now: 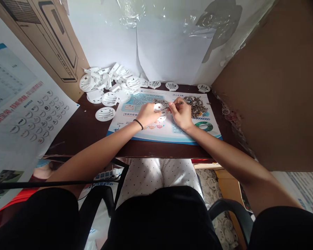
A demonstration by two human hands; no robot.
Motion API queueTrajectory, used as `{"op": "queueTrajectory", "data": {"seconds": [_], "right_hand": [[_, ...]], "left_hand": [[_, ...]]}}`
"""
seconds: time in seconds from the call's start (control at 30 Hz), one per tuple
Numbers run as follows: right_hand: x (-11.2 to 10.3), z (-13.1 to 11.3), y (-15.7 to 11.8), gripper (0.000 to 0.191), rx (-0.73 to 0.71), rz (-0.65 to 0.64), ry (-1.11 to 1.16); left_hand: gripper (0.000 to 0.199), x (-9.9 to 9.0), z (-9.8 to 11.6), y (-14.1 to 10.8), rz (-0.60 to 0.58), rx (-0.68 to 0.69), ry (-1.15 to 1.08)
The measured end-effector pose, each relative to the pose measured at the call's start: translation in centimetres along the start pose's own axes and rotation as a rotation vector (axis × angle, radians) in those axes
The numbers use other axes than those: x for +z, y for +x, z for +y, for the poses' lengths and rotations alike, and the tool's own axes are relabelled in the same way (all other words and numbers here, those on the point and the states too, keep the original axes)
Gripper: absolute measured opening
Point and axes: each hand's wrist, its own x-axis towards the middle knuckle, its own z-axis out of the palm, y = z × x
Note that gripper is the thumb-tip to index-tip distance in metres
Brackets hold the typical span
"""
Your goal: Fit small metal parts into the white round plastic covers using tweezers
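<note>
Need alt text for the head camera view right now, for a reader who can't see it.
Two bare hands work over a printed paper mat on a dark wooden desk: the left hand holds a round white plastic disc, and the right hand points a slim tool at it. Small grey metal parts lie heaped on the mat, white plastic pieces beyond.

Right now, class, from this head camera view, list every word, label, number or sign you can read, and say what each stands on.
"发展历程" on the mat
Other print on the mat: too small to read
Red line and chart text on the poster: too blurred to read
</note>
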Motion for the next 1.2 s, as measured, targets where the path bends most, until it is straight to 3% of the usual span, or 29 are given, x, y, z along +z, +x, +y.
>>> {"op": "queueTrajectory", "data": {"seconds": [0.37, 0.87, 1.2], "right_hand": [[0.15, 0.33, -0.06, 0.043, -0.014, -0.009, 0.008], [0.08, 0.17, 0.17, 0.047, -0.029, -0.023, 0.015], [-0.21, -0.49, -0.09, 0.05, -0.055, -0.057, -0.076]], "left_hand": [[0.02, 0.26, -0.07, -0.18, -0.005, -0.02, -0.028], [0.03, 0.3, -0.45, -0.06, 0.008, 0.042, -0.156], [0.02, 0.73, -0.58, -0.02, 0.02, 0.02, -0.199]]}}
